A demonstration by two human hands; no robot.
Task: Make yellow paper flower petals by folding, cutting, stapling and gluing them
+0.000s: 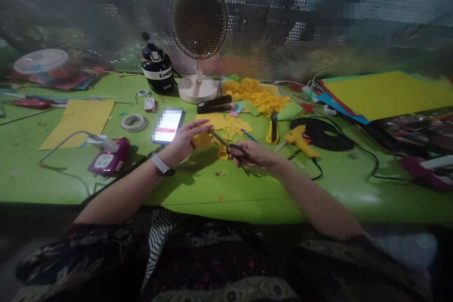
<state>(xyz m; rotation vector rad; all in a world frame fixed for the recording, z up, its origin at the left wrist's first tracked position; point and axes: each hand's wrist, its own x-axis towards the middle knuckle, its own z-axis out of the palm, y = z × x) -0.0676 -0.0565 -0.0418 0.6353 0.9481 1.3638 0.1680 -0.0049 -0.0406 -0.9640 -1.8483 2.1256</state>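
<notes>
On my feed, R hand [249, 151] is curled round the handles of the scissors [220, 138], fingers in the loops afaict; blades look nearly closed, tips pointing up-left. L hand [182, 144] is half open, fingers stretched out twd the scissor tips. Can't tell from here if it's pinching a small bit of paper or just touching; a folded-looking yellow piece [202, 140] shows right by its palm, maybe held, maybe lying on the green table [198, 193].

Progress, my read: partway. A fair no. of yellow pcs look done, bunched in a heap [260, 96] beyond the hands, just R of the fan [199, 19] base. Loose yellow cuttings [236, 125] lie btwn that heap and the hands, w/ tiny scraps nearer the table edge. Uncut stock: one yellow sheet [85, 118] flat on the L, plus a stack of colored sheets [385, 94] far R, yellow on top. Can't say how much of it is needed.

Other kit: glue gun [302, 141] and yellow cutter [272, 130] lie R of the hands, stapler [214, 104] beyond them, phone [170, 125] just behind L hand. None of these is in hand rn.
</notes>
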